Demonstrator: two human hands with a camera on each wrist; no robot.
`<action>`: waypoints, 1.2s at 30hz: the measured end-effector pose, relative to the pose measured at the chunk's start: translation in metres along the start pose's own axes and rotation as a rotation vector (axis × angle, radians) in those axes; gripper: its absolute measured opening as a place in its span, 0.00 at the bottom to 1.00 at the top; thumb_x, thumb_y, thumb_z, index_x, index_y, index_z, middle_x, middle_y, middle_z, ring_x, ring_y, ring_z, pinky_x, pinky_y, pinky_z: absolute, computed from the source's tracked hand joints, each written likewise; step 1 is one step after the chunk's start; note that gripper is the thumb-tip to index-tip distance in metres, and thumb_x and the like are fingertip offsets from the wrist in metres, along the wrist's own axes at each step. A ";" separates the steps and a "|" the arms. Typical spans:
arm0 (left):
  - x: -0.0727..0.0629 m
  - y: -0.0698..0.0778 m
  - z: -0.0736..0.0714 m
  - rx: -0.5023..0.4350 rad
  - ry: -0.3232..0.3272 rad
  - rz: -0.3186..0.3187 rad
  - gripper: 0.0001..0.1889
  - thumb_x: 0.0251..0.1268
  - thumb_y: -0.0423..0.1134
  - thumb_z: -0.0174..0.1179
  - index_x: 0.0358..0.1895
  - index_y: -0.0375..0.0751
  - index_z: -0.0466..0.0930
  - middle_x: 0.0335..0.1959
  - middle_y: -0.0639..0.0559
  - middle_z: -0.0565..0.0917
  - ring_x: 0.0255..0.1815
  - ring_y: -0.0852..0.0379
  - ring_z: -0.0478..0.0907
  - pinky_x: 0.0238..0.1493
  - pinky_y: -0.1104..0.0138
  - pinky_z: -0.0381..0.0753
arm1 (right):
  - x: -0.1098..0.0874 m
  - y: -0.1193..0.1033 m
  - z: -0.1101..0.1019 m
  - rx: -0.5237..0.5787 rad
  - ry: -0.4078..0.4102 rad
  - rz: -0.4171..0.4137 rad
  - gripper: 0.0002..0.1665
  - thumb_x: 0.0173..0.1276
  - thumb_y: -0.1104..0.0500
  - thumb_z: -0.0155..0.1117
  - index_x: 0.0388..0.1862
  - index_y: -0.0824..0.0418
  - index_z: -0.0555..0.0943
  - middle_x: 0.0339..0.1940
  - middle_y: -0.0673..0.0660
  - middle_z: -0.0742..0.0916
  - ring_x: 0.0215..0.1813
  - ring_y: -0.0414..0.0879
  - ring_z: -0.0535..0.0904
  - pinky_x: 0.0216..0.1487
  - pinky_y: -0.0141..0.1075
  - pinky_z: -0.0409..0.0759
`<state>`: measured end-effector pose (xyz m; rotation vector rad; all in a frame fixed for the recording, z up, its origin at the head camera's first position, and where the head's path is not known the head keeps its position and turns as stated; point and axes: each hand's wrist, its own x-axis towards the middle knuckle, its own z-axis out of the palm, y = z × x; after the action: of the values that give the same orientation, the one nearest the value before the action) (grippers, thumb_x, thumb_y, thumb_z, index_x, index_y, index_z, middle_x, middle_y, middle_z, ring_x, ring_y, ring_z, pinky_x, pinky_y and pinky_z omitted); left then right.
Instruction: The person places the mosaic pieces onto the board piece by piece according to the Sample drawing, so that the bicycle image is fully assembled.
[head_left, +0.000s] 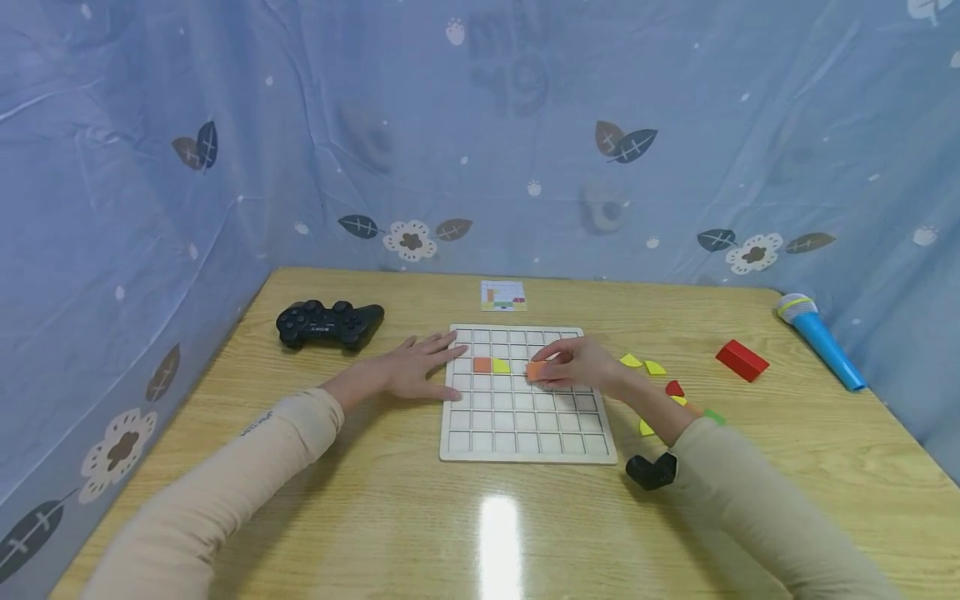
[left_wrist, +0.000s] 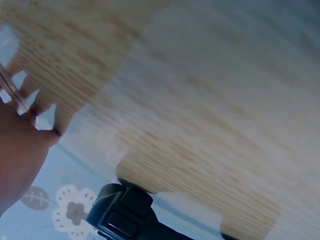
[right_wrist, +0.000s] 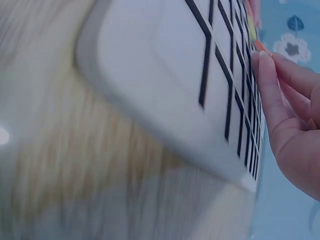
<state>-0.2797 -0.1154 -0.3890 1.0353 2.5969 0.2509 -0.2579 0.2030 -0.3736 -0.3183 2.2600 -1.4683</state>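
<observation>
A white board (head_left: 491,446) with a square grid lies on the wooden table. My right hand (head_left: 581,364) pinches an orange square tile (head_left: 535,370) over the board's middle; the right wrist view shows the tile's orange edge (right_wrist: 262,47) at the fingertips. Left of it, an orange square tile (head_left: 482,365) and a yellow quarter-round tile (head_left: 501,366) sit side by side in grid cells. My left hand (head_left: 408,367) lies with spread fingers at the board's left edge, its fingertips touching the rim. Several loose yellow, red and green tiles, such as a yellow one (head_left: 655,367), lie right of the board, partly hidden by my right forearm.
A small card (head_left: 503,296) with a coloured grid pattern lies behind the board. At left is a black game controller (head_left: 328,323). To the right are a red block (head_left: 742,360) and a blue toy microphone (head_left: 821,337). A blue patterned curtain (head_left: 525,150) borders the table.
</observation>
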 end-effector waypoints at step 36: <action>0.001 0.001 -0.001 0.020 -0.019 -0.016 0.46 0.63 0.71 0.45 0.78 0.55 0.40 0.77 0.51 0.34 0.76 0.49 0.33 0.70 0.45 0.34 | 0.029 -0.028 0.063 -0.119 0.038 0.087 0.18 0.59 0.58 0.72 0.48 0.63 0.84 0.28 0.55 0.86 0.28 0.43 0.82 0.33 0.34 0.81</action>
<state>-0.2807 -0.1142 -0.3879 1.0189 2.5948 0.2102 -0.2552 0.1281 -0.3763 -0.2260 2.3654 -1.3103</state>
